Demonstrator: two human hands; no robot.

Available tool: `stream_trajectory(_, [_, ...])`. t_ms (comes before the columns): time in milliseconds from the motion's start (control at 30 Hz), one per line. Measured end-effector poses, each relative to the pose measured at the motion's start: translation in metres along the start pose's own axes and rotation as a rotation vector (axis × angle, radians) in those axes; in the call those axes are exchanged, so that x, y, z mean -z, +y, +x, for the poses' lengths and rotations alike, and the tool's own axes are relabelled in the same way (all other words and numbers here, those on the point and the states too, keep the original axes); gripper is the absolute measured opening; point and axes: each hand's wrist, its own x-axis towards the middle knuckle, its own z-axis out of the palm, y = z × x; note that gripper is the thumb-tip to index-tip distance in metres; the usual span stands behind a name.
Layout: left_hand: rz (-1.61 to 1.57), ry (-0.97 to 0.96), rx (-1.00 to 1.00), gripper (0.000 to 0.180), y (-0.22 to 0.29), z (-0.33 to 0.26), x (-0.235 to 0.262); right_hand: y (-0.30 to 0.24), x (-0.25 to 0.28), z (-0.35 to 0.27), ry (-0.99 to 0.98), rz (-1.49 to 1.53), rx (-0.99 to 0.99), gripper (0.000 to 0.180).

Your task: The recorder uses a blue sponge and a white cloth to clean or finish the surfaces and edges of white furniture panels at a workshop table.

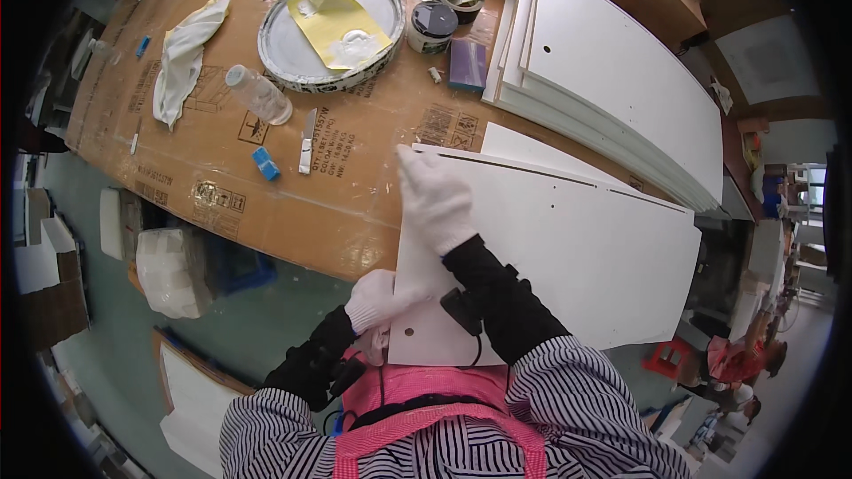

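A white panel (568, 257) with a dark groove along its far edge and small holes lies before me, its near edge against my pink apron. My left hand (377, 300), in a white knit glove, is closed on the panel's left edge close to my body. At the far left corner of the panel is my right hand (435, 195), also gloved, its fingers bent and pressed together. What those fingers hold, if anything, is hidden. Beneath this panel, part of another white board (524, 144) sticks out at the far side.
A stack of white panels (612, 62) stands at the far right. On the cardboard-covered table (293, 213) are a round lid (266, 44) with yellow sandpaper (319, 22), a jar (432, 27), a purple block (468, 64), a clear bottle (259, 96), a putty knife (308, 142), a blue block (265, 163) and a cloth (186, 58).
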Motion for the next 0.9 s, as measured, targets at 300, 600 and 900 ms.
stream_trajectory(300, [-0.2, 0.005, -0.207, 0.056, 0.011, 0.01, 0.002, 0.206, 0.104, -0.075, 0.319, -0.86, -0.216, 0.045])
stream_trajectory(600, [-0.153, 0.245, -0.189, 0.059, 0.004, 0.02, -0.007, -0.004, 0.01, -0.018, -0.219, 0.118, 0.149, 0.032])
stream_trajectory(900, [-0.386, 0.024, -0.332, 0.066, 0.024, 0.042, 0.007, 0.193, 0.15, -0.185, 0.493, -0.298, -0.401, 0.036])
